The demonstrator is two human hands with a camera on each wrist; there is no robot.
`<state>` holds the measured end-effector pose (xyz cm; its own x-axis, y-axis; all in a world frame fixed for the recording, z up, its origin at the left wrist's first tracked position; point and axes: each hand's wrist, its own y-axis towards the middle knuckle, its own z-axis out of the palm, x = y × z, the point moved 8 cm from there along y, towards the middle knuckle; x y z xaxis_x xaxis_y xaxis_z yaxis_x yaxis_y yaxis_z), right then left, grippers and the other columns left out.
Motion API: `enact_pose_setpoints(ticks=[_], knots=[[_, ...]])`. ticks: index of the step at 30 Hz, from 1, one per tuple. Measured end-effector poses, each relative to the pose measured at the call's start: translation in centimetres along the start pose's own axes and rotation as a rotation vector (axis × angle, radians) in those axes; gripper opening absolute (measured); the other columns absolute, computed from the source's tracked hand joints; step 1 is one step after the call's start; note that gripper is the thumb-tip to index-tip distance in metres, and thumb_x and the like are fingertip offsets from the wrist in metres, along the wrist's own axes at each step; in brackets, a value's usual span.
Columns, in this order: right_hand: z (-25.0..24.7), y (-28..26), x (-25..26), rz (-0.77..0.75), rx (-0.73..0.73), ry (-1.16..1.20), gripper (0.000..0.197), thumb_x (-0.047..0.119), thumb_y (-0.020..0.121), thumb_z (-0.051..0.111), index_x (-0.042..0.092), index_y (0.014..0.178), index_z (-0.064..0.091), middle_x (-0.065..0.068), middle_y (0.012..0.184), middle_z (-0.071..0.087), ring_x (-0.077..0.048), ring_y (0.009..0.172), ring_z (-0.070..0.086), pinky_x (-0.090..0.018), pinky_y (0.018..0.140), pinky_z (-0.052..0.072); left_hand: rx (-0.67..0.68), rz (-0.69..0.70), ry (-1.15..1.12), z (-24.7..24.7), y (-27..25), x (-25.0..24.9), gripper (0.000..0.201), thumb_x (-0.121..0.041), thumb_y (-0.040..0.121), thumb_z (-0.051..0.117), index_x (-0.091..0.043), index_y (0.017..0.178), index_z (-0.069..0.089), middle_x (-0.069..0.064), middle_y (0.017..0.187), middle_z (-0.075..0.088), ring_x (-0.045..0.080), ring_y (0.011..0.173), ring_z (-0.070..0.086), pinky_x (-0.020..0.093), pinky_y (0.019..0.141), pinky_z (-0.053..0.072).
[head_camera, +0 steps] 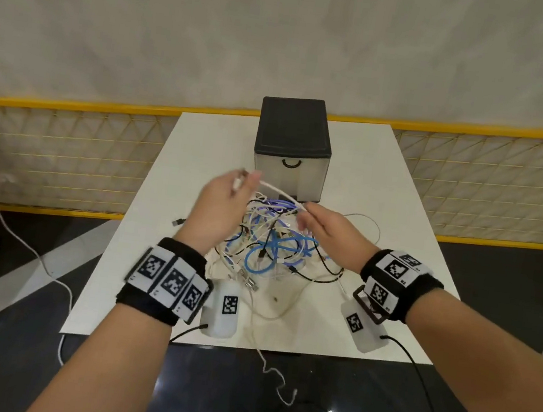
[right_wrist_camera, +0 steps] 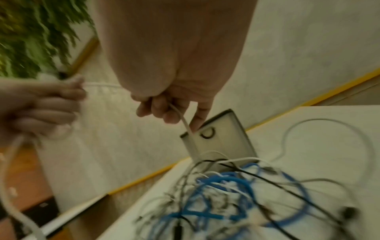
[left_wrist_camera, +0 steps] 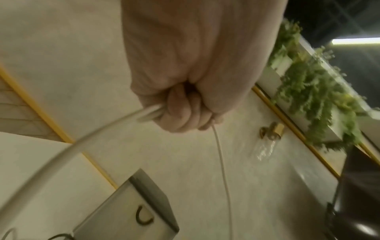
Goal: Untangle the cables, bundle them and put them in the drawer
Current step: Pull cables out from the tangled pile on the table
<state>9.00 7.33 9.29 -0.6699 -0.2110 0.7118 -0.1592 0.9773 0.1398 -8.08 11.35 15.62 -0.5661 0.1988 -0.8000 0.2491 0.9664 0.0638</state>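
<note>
A tangle of blue, white and black cables (head_camera: 275, 244) (right_wrist_camera: 236, 194) lies in the middle of the white table (head_camera: 401, 202). Above it a white cable (head_camera: 279, 191) (right_wrist_camera: 180, 116) is stretched between both hands. My left hand (head_camera: 230, 190) (left_wrist_camera: 180, 116) grips one end of it in a fist. My right hand (head_camera: 316, 222) (right_wrist_camera: 170, 110) pinches the cable a short way along, with the rest running down into the tangle. Behind the pile stands the small drawer unit (head_camera: 293, 146) (right_wrist_camera: 222, 134) (left_wrist_camera: 131, 207), black on top, its drawer closed with a ring handle.
The table's near edge is at my waist, and one white cable (head_camera: 275, 375) hangs over it. A yellow mesh fence (head_camera: 63, 150) runs behind the table. Another white cable (head_camera: 36, 254) trails across the dark floor at left. Green plants (left_wrist_camera: 312, 84) hang on the wall.
</note>
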Motion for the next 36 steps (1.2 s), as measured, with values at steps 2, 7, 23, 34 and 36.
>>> enact_pose_setpoints(ticks=[2,7,23,34,36], knots=[[0.0,-0.4,-2.1,0.060,0.011,-0.029,0.026,0.017,0.103,0.032,0.012,0.087,0.051,0.013,0.073,0.047,0.006,0.067,0.047,-0.015,0.065,0.033,-0.193,-0.022,-0.102,-2.9,0.7,0.8,0.031,-0.042,0.103,0.045,-0.018,0.097,0.064,-0.001,0.092,0.063,0.012,0.083,0.056,0.029,0.081,0.040],[0.2,0.6,-1.8,0.051,0.038,-0.106,0.027,0.020,0.103,0.034,0.009,0.088,0.054,0.002,0.079,0.055,-0.013,0.074,0.052,-0.015,0.066,0.036,-0.115,0.128,0.089,-1.4,0.3,0.4,0.030,-0.025,0.104,0.047,-0.027,0.132,0.056,-0.008,0.078,0.055,0.005,0.056,0.048,0.022,0.057,0.041],[-1.5,3.3,0.4,0.040,-0.004,-0.114,0.023,0.019,0.103,0.033,0.014,0.088,0.050,0.002,0.078,0.052,-0.011,0.068,0.050,-0.032,0.071,0.048,-0.338,0.224,0.046,-6.0,1.0,-1.1,0.022,-0.019,0.103,0.048,-0.018,0.123,0.057,-0.011,0.059,0.043,0.003,0.045,0.041,0.021,0.049,0.031],[-2.7,4.6,3.5,-0.050,-0.062,-0.217,0.023,0.019,0.103,0.035,0.009,0.098,0.054,0.001,0.082,0.052,-0.015,0.071,0.048,-0.024,0.063,0.036,-0.212,0.332,0.017,-2.8,0.7,-2.7,0.016,-0.025,0.102,0.053,-0.018,0.088,0.049,-0.009,0.055,0.041,0.002,0.044,0.040,0.013,0.044,0.028],[-2.8,4.4,0.6,0.065,-0.048,-0.243,0.023,0.016,0.103,0.033,0.008,0.096,0.054,-0.005,0.081,0.053,-0.021,0.073,0.049,-0.029,0.066,0.037,-0.380,0.309,-0.124,-6.0,0.7,-2.6,0.013,-0.022,0.103,0.052,-0.017,0.091,0.052,-0.013,0.063,0.047,-0.004,0.050,0.042,0.010,0.050,0.031]])
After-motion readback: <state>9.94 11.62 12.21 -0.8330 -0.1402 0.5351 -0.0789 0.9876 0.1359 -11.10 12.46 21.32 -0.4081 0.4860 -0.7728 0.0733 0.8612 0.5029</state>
